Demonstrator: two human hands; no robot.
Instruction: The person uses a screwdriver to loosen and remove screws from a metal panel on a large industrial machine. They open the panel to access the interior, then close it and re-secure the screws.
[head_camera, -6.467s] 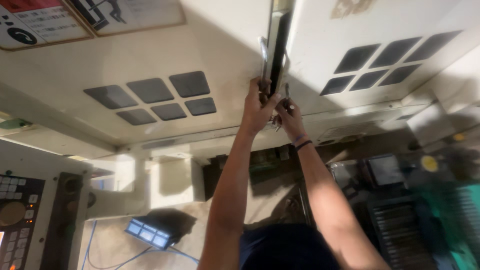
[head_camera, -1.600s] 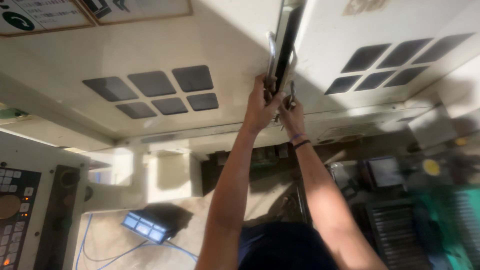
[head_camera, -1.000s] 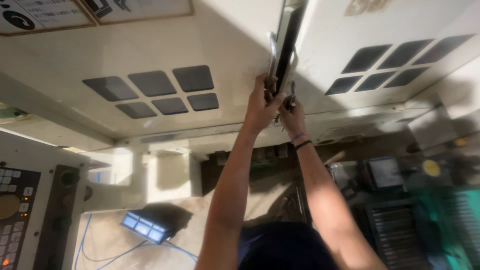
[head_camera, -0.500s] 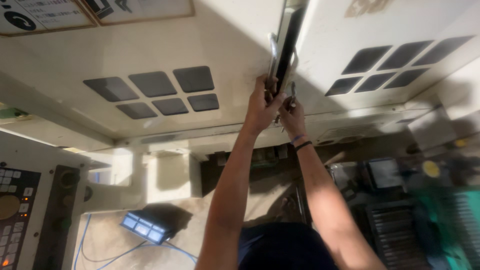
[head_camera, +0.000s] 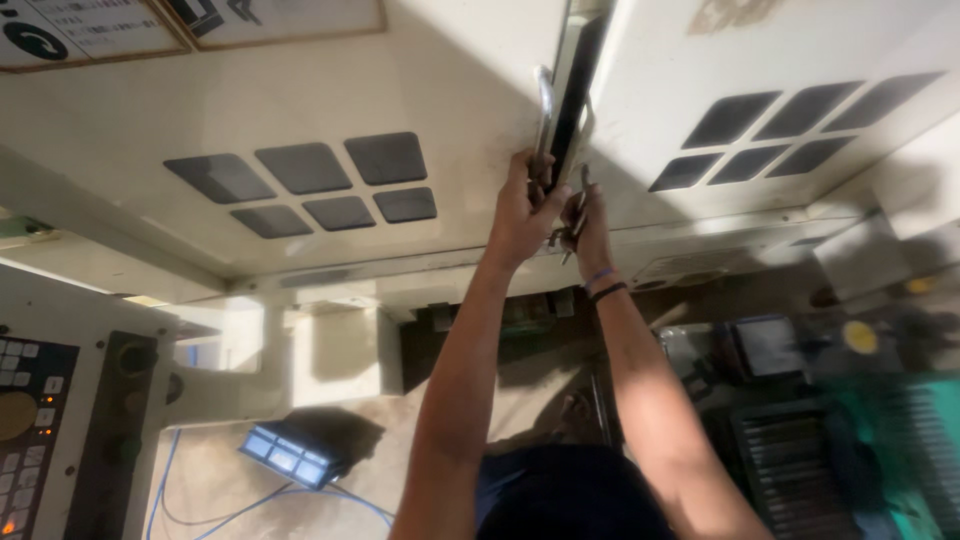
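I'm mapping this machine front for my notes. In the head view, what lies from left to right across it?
Keypad panel → left vent grille → left hand on the door handle → right hand → right vent grille.

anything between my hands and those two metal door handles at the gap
Nothing visible. The left hand already grips the left handle, and the right hand touches the right handle beside the dark gap.

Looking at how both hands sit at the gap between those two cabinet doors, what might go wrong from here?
The left hand grips the metal handle beside the dark gap; fingers might get pinched if a door shifts. The right hand holds a thin metal tool that could slip.
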